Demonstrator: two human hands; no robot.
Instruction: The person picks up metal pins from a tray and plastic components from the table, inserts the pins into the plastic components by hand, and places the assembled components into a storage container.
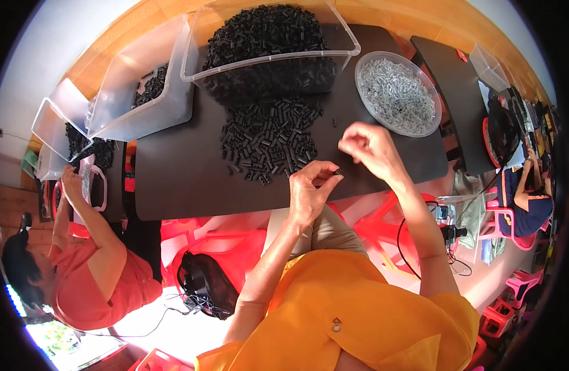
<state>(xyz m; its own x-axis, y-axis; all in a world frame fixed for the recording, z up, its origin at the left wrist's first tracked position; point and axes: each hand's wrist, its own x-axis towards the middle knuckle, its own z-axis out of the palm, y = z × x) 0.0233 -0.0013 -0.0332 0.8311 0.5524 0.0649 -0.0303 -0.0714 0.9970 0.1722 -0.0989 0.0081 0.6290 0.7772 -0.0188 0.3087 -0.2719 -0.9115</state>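
Note:
My left hand (309, 190) is closed over the table's front edge, with a small black plastic tube (338, 172) pinched between thumb and forefinger. The tube's end faces my right hand (372, 150), which hovers a little higher and to the right, apart from it. Its fingers are curled together and slightly blurred; whatever they hold is too small to make out. Beyond my left hand, a loose pile of the same black tubes (266, 139) spreads over the dark table (179, 179). One single tube (334, 122) lies apart, right of the pile.
A large clear bin (272, 62) heaped with black pieces stands behind the pile. Right of it sits a round tub (439, 114) of small silvery pieces. Another clear bin (142, 120) stands left. A co-worker in red (105, 272) sits at left, another person (525, 198) far right.

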